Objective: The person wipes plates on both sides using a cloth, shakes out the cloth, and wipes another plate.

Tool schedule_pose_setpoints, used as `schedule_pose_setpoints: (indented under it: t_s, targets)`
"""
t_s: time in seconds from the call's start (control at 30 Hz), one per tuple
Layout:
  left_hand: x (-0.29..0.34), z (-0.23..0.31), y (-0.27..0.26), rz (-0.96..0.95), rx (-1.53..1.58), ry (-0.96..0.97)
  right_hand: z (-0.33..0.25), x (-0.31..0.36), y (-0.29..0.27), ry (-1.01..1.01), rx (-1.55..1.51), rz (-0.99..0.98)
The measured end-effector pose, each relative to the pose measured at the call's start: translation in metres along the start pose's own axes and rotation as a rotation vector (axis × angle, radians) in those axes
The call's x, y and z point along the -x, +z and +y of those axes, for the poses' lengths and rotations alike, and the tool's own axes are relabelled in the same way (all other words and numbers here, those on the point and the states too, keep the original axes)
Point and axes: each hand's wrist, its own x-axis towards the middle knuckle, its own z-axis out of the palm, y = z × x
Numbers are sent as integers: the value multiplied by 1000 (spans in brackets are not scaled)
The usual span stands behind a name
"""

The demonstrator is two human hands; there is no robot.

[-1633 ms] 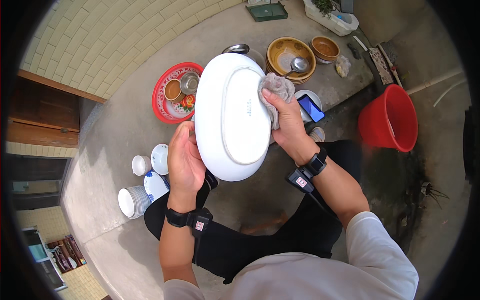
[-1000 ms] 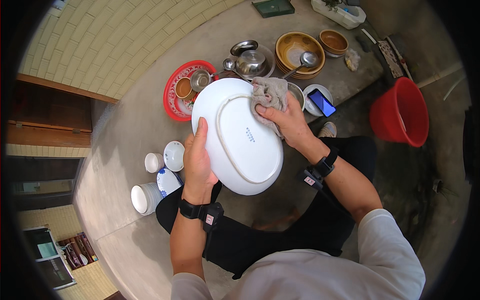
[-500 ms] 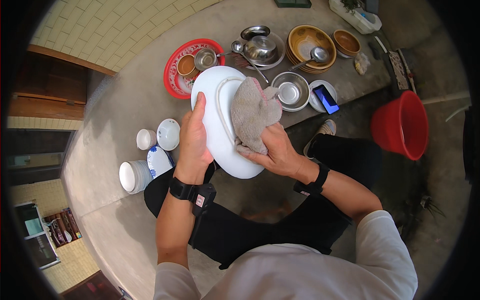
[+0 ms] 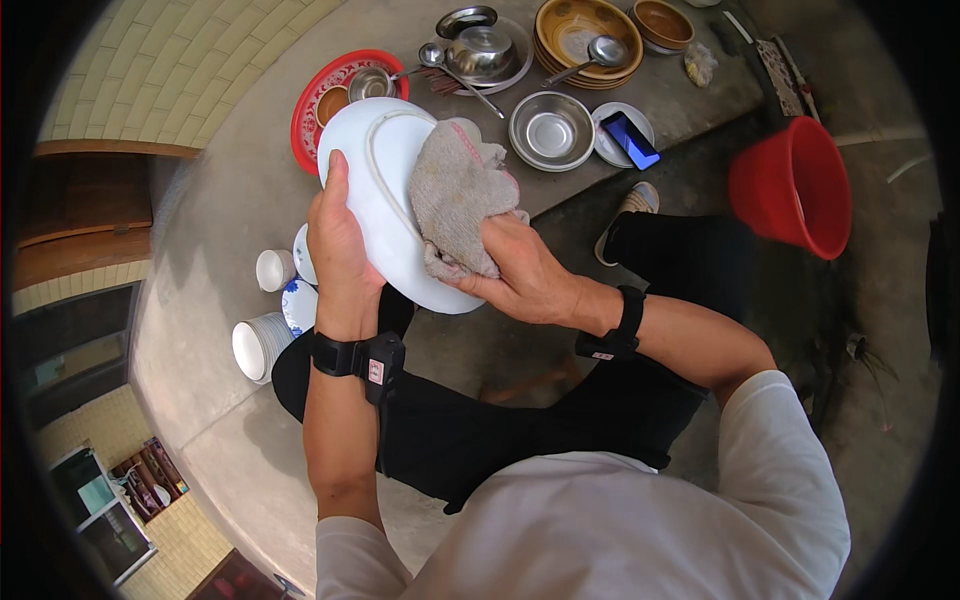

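Observation:
A large white oval plate [image 4: 372,215] is held up over my knees, its underside with a raised foot ring facing me. My left hand [image 4: 342,235] grips the plate's left edge, thumb lying on the underside and the other fingers hidden behind. In my right hand [image 4: 530,270] is a grey-beige cloth [image 4: 455,195] with a pinkish stitched edge, bunched and pressed against the plate's right half. The cloth covers part of the foot ring and the plate's right edge.
Beyond the plate stand a red patterned basin [image 4: 308,130], a metal bowl [image 4: 552,131], stacked brown bowls [image 4: 590,30] with a ladle [image 4: 606,50], and a phone [image 4: 630,140] on a white plate. A red bucket [image 4: 765,185] stands at right; stacked white bowls [image 4: 262,347] at left.
In the picture, both hands, the plate and the cloth sit further left and slightly higher. The surroundings have shifted up and left too, as the view moved. Both grips stay the same.

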Motion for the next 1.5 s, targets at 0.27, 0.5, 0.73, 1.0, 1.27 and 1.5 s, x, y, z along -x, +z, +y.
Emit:
schedule_pose_setpoints:
  t_s: [0.27,0.5,0.73,1.0,1.27,1.5]
  targets:
    - [16,-3,24,-130,-185,-14,1,-24,-4,-95,172,103]
    - [22,-26,22,-126,-238,-120,20,-76,-28,58,26,366]
    - [-3,-8,2,-38,-3,-61,-8,-4,6,42,-97,93]
    - [13,-32,-5,-135,-202,-89,-9,-40,-1,-178,179,333]
    - [16,-28,11,-73,-221,-90,4,-45,-17,106,-44,229]
    - [3,-29,-24,-13,-267,-196,-10,-9,9,-68,116,193]
